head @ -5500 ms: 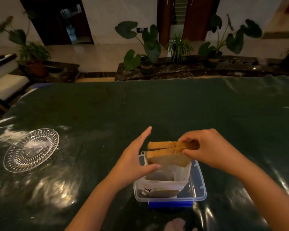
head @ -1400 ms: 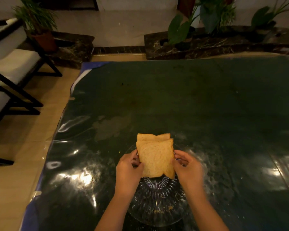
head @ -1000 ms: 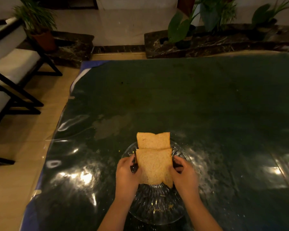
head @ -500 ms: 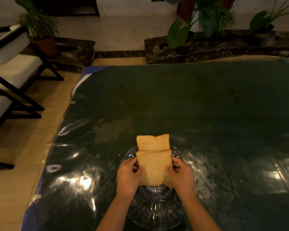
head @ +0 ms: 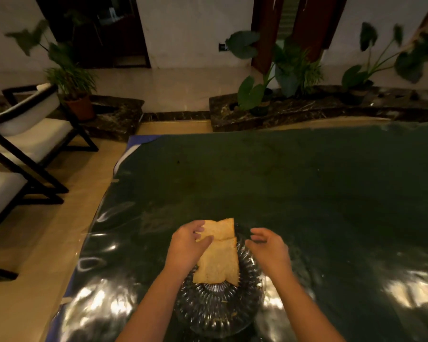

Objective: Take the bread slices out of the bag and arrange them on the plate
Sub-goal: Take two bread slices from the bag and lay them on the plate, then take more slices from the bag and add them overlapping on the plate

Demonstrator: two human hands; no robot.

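Two brown bread slices lie on the ribbed glass plate (head: 215, 307) near the table's front edge. The near slice (head: 219, 264) lies flat and overlaps the far slice (head: 221, 229), which reaches past the plate's far rim. My left hand (head: 187, 248) is at the slices' left side, fingers and thumb apart, their tips over the far slice's left corner. To the right of the slices my right hand (head: 267, 248) hovers with its fingers spread, clear of the bread. The bag is out of view.
A dark green glossy table (head: 294, 193) stretches ahead and to the right, its left edge just beyond the plate. White-cushioned black chairs (head: 27, 137) stand on the floor at left. Potted plants (head: 257, 95) line a stone ledge behind the table.
Both hands held the near slice at its sides half a second ago. They have let it down onto the plate and come off it, the right hand drawing away to the right.
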